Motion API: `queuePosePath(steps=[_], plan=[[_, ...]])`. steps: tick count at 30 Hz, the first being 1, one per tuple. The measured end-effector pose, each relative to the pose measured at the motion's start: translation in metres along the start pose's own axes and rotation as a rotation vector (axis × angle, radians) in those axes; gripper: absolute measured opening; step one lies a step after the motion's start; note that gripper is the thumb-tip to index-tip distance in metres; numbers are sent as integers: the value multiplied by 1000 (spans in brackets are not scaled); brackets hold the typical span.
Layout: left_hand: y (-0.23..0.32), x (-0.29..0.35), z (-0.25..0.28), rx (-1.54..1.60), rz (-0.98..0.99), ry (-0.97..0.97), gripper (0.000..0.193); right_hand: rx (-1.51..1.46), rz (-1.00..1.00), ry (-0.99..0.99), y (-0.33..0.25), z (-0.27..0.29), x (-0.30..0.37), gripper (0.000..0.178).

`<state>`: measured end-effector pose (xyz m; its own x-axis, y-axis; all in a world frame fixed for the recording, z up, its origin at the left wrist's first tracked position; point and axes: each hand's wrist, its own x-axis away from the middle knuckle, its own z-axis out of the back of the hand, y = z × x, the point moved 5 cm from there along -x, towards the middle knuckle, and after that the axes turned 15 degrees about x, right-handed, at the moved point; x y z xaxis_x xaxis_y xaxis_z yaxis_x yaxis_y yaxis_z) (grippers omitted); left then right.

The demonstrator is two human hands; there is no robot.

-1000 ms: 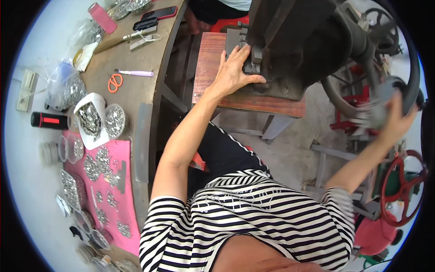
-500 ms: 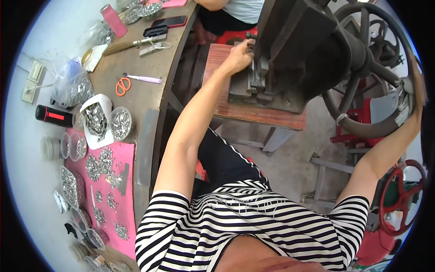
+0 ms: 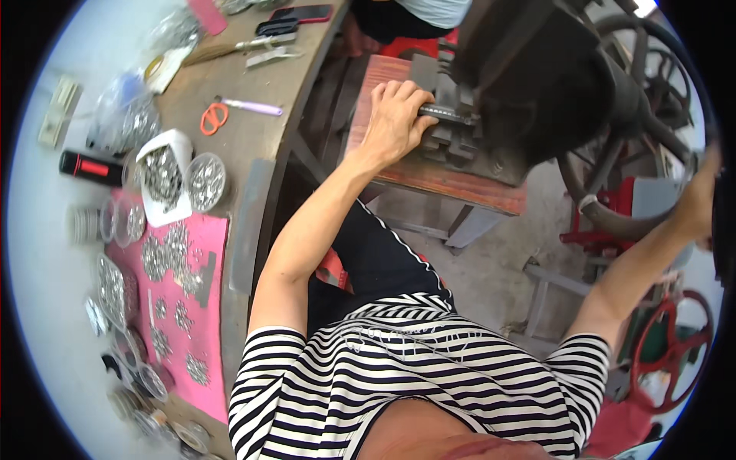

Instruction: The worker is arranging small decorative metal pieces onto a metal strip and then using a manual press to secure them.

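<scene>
My left hand is at the die of a dark iron hand press. Its thumb and forefinger pinch the near end of a narrow metal bar with a row of light marks along it. The bar's far end lies among the steel blocks of the die, under the press body. At the far right edge, my right hand is smeared by motion beside the rim of the press's big handwheel. Its fingers cannot be made out, nor whether they touch the rim.
The press stands on a reddish wooden stand. Left of me, a bench carries orange scissors, a lilac-handled tool, tubs of small metal parts and a pink mat. A red handwheel stands lower right. Another person sits beyond the press.
My left hand has turned and come nearer, from the back of the die to the bar's end. My right hand has moved down, and the handwheel has turned. The view has shifted slightly.
</scene>
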<state>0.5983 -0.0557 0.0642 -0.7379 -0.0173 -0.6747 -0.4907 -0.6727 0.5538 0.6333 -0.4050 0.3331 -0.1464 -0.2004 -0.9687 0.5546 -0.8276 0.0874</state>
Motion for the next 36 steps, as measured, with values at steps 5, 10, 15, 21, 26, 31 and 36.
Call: queuePosePath(steps=[5,10,15,21,26,31,36], plan=[[21,82,76,-79,143,229,32,-743,7,-706,-188,-111,150,49],[73,185,150,-272,419,503,31,-1164,239,-849,-328,-141,196,40],[134,275,190,-569,647,752,31,-1429,572,-814,-434,-102,209,37],[179,347,214,-753,794,825,30,-1608,637,-830,-508,-53,234,37],[182,390,236,-739,899,798,29,-1586,685,-859,-548,-32,263,47],[180,395,253,-736,863,800,31,-1481,658,-756,-565,-22,272,62],[175,390,257,-801,853,787,31,-1413,582,-707,-568,-22,276,63]])
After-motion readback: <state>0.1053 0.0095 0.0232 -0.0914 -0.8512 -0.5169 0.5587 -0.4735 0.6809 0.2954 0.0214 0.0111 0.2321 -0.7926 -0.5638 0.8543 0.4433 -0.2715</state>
